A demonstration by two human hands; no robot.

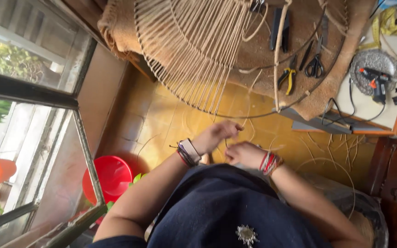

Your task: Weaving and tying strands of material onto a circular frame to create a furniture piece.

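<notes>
We see two hands close together below the workbench: our left hand (217, 135) pinches a thin pale reed strand (226, 143), and our right hand (246, 154), fingers curled, grips the same strand. Left of us sits one red plastic bucket (109, 177). Farther off, one round wire frame strung with pale cord (194, 50) overhangs the burlap-covered workbench (295, 98), beside one yellow-handled pliers (287, 76) and one black scissors (315, 64).

Both hands, left hand (217, 135) and right hand (246, 154), pinch thin cane strand (249, 120) below woven frame (194, 50).
</notes>
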